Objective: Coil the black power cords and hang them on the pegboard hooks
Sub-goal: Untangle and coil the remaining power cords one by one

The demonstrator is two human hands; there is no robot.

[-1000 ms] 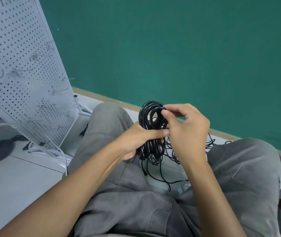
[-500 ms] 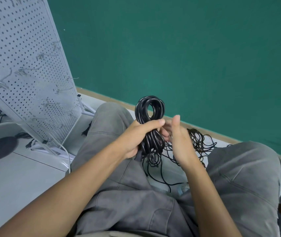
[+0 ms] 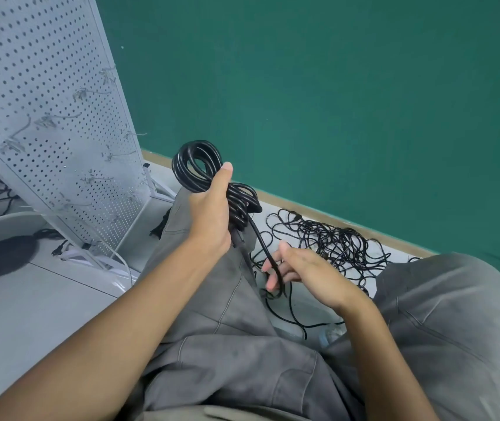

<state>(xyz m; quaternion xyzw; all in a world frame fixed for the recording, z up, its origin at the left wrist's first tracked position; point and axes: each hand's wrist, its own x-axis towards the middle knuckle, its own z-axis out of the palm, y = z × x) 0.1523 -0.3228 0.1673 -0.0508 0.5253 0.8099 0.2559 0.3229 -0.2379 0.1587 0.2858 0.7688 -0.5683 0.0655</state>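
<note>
Black coiled power cord is clenched at its middle by the left hand, raised above the left knee near the white pegboard. The right hand curls its fingers around the cord's loose tail, above a tangle of cords on the floor.

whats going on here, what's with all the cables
A seated person is bundling black power cords. The left hand grips a coiled cord held up above the knee, while the right hand takes the loose tail trailing from the coil between its fingers. A tangled pile of cords lies on the floor by the green wall. The white pegboard stands to the left, its hooks holding no cords.
</note>
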